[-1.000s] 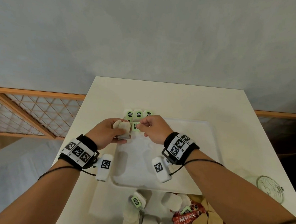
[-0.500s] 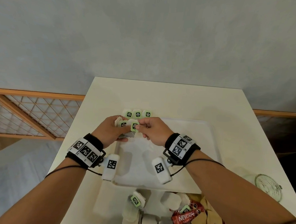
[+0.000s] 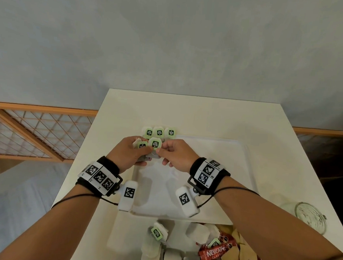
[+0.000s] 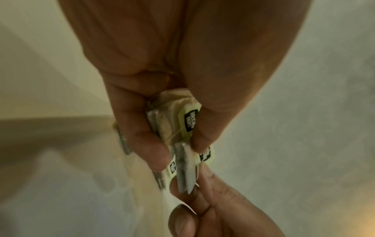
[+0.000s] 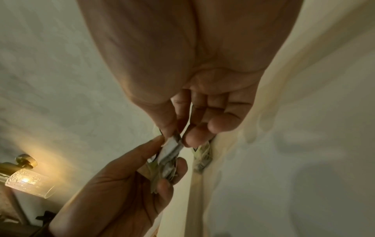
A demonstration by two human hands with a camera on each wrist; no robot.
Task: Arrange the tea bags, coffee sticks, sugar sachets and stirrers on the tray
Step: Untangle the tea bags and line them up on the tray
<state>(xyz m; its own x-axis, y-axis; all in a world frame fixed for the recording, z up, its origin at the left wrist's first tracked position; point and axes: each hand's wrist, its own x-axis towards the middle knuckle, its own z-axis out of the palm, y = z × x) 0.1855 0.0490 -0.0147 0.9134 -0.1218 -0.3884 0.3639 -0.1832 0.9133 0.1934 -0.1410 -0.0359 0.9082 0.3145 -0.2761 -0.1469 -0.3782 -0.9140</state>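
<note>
We have both hands up over the far left corner of the white tray (image 3: 241, 183). Our left hand (image 3: 125, 155) is curled round a small stack of tea bags (image 4: 172, 121), with the thumb on top and the fingers under. Our right hand (image 3: 177, 156) pinches just one tea bag (image 3: 155, 145) from that stack, thumb and first finger tight on its edge, and the other fingers are loosely bent. The two hands almost touch, and the pinched bag sits right between them, with its green tag facing up. Just past our hands, a row of three tea bags (image 3: 159, 132) already lies at the far edge of the tray, side by side with tags up. So the spot for the next bag is a little way ahead of the right hand, and the right hand is the one that has it. We think the right hand has to pull the bag free of the stack and lay it flat beside the row. Both wrists are bent down a little and our arms reach forward over the tray. More tea bags (image 3: 157, 233), red coffee sticks (image 3: 214, 253) and brown sugar sachets (image 3: 239, 256) wait on the table (image 3: 187, 110) close to us.
</note>
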